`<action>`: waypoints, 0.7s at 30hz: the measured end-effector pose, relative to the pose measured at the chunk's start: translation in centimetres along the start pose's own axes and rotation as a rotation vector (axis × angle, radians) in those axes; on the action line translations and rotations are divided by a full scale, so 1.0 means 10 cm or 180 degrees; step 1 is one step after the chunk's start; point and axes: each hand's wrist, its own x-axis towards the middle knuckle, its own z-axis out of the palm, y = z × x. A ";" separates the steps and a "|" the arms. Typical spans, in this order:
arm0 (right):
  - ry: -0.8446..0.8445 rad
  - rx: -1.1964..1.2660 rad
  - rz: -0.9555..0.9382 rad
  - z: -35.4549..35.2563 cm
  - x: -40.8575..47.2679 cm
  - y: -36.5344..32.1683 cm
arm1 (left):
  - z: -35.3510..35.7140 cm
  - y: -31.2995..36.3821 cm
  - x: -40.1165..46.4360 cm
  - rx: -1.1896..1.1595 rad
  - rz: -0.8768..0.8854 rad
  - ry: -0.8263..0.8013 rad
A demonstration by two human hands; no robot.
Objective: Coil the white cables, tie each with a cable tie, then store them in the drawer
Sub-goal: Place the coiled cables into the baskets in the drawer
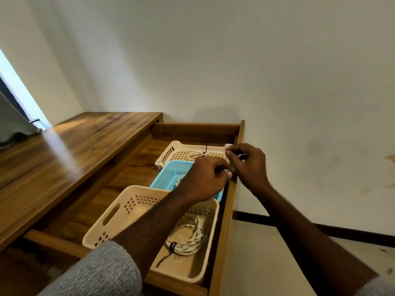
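The wooden drawer (226,212) stands pulled open and holds three baskets. In the near beige basket (119,212) lies a coiled white cable (192,238) bound with a black cable tie (172,246). My left hand (203,180) hovers over the blue basket (168,174), fingers pinched on something small and white. My right hand (248,163) is beside it over the drawer's right edge, pinching a small white piece with a dark bit. The far cream basket (171,152) holds another white cable (195,155) with a black tie. What my hands grip is mostly hidden.
A wooden desk top (64,154) runs along the left of the drawer. A grey cloth (12,124) hangs at the far left by a bright window. A white wall rises behind, and pale floor with a dark skirting lies to the right.
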 end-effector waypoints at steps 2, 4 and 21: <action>0.0094 0.0153 -0.0083 -0.14 -0.27 0.10 | 0.09 0.20 -0.11 0.0036 0.0009 -0.0077; 0.0095 0.0349 -0.0111 -0.22 -0.50 0.19 | 0.14 0.36 -0.21 0.0168 -0.0092 -0.0155; -0.0749 0.0889 0.0021 0.05 -1.22 0.36 | 0.45 0.54 -0.75 0.3705 -0.0037 -0.1276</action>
